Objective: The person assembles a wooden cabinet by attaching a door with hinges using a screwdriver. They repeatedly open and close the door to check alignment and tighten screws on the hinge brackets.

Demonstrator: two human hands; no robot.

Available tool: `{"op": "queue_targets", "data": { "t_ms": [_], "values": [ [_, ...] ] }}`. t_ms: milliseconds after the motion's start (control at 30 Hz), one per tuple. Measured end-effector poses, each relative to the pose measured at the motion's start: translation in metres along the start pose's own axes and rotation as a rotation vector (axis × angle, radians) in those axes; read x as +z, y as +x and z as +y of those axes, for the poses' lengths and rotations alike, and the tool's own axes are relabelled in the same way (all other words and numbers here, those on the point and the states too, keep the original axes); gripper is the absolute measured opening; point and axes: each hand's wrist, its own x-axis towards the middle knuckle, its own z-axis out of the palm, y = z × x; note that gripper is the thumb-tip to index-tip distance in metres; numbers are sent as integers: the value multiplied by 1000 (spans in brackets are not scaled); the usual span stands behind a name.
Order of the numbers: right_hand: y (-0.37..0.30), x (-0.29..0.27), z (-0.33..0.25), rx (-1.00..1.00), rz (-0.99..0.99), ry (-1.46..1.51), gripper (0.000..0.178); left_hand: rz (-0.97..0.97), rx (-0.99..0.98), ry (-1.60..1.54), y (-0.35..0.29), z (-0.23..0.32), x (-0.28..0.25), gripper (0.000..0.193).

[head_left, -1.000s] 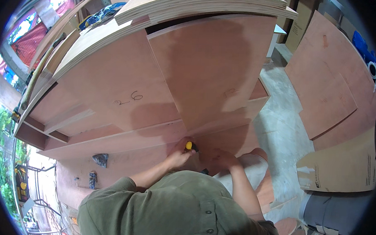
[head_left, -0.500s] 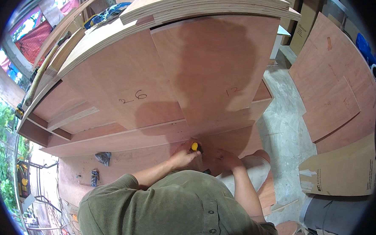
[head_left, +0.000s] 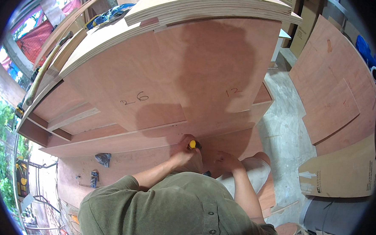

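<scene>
My left hand (head_left: 181, 155) is closed around a small yellow-and-black tool (head_left: 193, 144), low in front of the wooden cabinet (head_left: 155, 86). The tool's exact kind cannot be made out. Close by, my right hand (head_left: 230, 161) is held near my bent knee with its fingers curled together. Whether anything sits in those fingers is hidden. A dark object (head_left: 207, 173) shows partly between my body and the legs. Reddish plywood panels with handwritten marks face me on the cabinet, and my shadow falls across them.
On the plywood base (head_left: 121, 165) at left lie two small dark plastic packets (head_left: 103, 159). A hammer (head_left: 50, 63) rests along the cabinet's left edge. At right, plywood sheets (head_left: 326, 82) lean beside a cardboard sheet (head_left: 342, 172), past a strip of concrete floor (head_left: 283, 118).
The yellow-and-black tool in my left hand has shifted slightly left and up. The view has moved a little over the cabinet; my right hand stays about where it was.
</scene>
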Motion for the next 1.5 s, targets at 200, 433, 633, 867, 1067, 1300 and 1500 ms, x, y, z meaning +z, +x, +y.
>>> {"op": "queue_targets", "data": {
  "t_ms": [200,433,633,867,1067,1300,1500],
  "values": [
    [2,4,6,-16,1,6,66,131,-48,-64,6,-12,0,34],
    [5,7,11,-26,17,-30,66,176,-4,-7,7,-12,-5,37],
    [2,4,3,18,4,-23,66,218,41,27,11,-19,-4,38],
    [-1,0,1,8,-19,-17,66,279,41,-67,23,-22,0,38],
    [-1,4,13,-141,12,-15,67,226,2,-114,25,-12,-4,37],
    [-1,7,14,-105,35,-186,54,205,-6,-206,27,-17,1,37],
    [23,29,49,-268,-19,-58,40,203,46,-198,27,-10,-3,38]
  ]
}}
